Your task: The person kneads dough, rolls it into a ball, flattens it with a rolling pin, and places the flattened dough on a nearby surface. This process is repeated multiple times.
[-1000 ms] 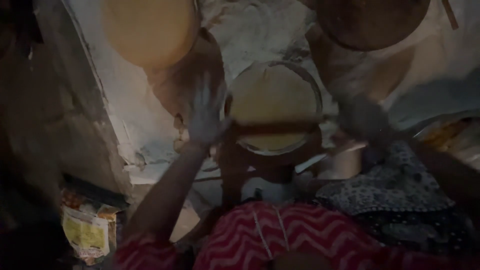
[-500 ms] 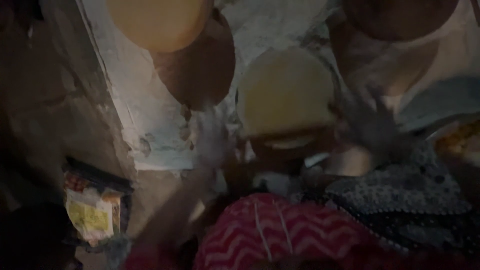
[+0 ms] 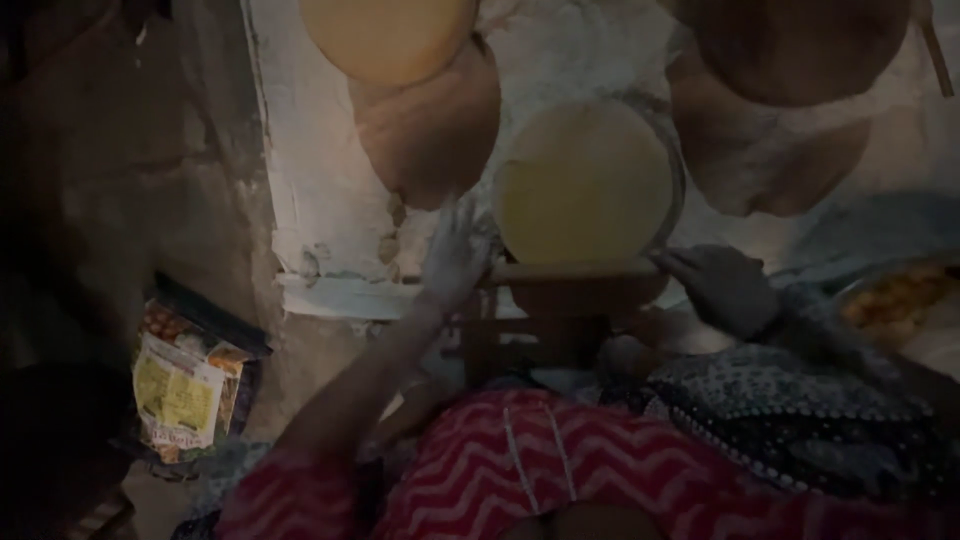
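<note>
Rolling pin lies under both palms – dough disc beyond the fingers.

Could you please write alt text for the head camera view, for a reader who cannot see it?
In dim light, the left hand and right hand rest on a rolling pin at the near edge of a round flat dough disc. More rolled discs lie on a floured cloth beyond.
</note>
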